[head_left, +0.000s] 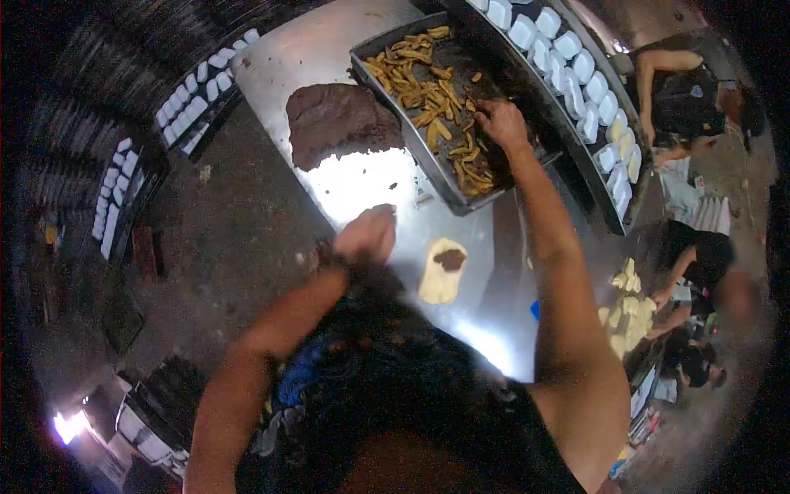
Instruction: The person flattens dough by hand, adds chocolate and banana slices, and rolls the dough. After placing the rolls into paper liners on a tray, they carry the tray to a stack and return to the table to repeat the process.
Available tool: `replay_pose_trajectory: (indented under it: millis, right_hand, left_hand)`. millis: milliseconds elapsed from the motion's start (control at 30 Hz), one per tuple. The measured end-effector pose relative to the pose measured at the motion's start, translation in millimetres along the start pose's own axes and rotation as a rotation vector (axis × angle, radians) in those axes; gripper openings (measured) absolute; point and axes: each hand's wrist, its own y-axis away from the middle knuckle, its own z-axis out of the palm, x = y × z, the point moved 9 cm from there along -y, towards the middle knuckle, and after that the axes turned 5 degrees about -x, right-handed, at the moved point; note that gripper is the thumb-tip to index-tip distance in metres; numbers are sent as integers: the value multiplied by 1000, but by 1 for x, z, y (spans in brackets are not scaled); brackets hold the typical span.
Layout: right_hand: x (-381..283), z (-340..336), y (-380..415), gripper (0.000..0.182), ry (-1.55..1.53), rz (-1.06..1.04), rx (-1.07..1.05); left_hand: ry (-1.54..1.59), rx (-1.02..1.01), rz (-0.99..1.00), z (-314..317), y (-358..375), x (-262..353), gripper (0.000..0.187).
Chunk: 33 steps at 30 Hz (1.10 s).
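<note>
My right hand [504,125] reaches into a dark metal tray [448,196], its fingers bent down beside yellow-brown strips [428,90]; whether they grip one is too small to tell. My left hand [368,235] hovers over the near edge of the metal table [329,41], its fingers curled and blurred, with what they hold, if anything, hidden. Between my hands, nearer my body, a flat oblong piece of pale dough [441,284] lies on the table with a brown patch of filling [448,260] on it. A slab of dark brown paste [337,123] rests left of the tray.
Beyond the tray, a long pan [619,216] holds rows of white containers [568,45]. More white pieces stand on racks [197,103] at the left. Several people [687,95] are at the right, one with hands near a pile of pale dough pieces [629,321].
</note>
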Motion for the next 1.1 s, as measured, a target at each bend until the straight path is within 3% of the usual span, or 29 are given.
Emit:
replay_pose_trajectory:
  millis: [67,100,133,200,300,367,400,433,500,533,567,700,767,867,967,1033,1100]
  right_hand:
    - [22,31,-9,25,11,34,5]
    - [35,44,-14,25,21,47,12]
    - [20,39,-14,24,219,-83,47]
    - [24,33,-22,24,183,-11,-23]
    - [8,-5,-11,29,8,33,36]
    - [19,-30,3,32,-206,121,105]
    - [17,-43,16,30,-337,225,36]
    - [6,-58,29,29,-348,166,43]
    - [-14,-78,66,27,-382,51,45]
    - [-37,-94,90,24,-445,4,56]
    - [-50,-90,116,24,-466,-7,21]
    - [-99,-51,208,26,-517,-114,-126]
    - [-131,-33,240,22,-483,-342,-96]
    - [-129,5,259,21,-349,-316,81]
    - [-136,-15,249,22,-227,-484,158]
    - [-119,5,228,21,-442,-363,-138]
    - [-115,19,216,19,-628,-193,-428]
  left_hand:
    - [-98,72,122,-17,-3,24,16]
    - [-225,-41,55,-11,-7,25,16]
    - [-205,-55,72,-8,-6,21,16]
    - [-152,-33,129,13,-2,8,26]
    - [481,-285,-116,43,4,-28,17]
    - [524,-244,-57,44,10,-26,17]
    - [487,-195,28,35,10,-17,17]
    - [39,-30,289,-2,3,14,17]
    - [-29,62,355,5,7,14,17]
    - [138,31,305,3,6,8,17]
    - [102,-45,206,-5,-1,17,20]
    - [30,-98,146,5,-5,20,32]
    - [-4,-129,145,8,-7,37,34]
    - [-142,-143,203,33,-5,56,38]
    - [-209,-110,238,42,-1,76,33]
    - [-153,-108,198,58,-8,64,30]
    - [82,-339,-32,79,-15,53,19]
